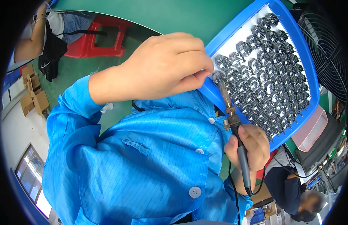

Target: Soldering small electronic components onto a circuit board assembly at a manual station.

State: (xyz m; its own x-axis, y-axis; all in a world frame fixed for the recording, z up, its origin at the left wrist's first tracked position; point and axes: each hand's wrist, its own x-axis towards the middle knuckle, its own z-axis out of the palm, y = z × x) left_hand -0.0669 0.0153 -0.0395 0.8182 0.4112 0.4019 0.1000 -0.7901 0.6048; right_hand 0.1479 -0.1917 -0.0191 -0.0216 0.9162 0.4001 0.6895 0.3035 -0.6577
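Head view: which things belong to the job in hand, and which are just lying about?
In the job, it seems:
soldering iron, held in the right hand
blue tray
round parts in it
left hand, pinched near its edge

Just lying about, seemingly:
wire-guarded fan
pink container
cardboard boxes

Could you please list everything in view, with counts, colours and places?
Components: dozens, silvery and dark, in the tray
Tray: one, blue, white inside, upper right
Soldering iron: one, grey-handled, right hand
Fan: one, dark, far right
Container: one, pink, below the fan
Table: one, green, top
Stool: one, red, upper left
Cartons: several, brown, left
Window: one, dark-framed, lower left
Co-workers: two, one dark-clothed, lower right; another upper left
Jacket: one, blue, worn
Left hand: one, blue-sleeved, pinched, beside tray
Right hand: one, blue-sleeved, around the handle
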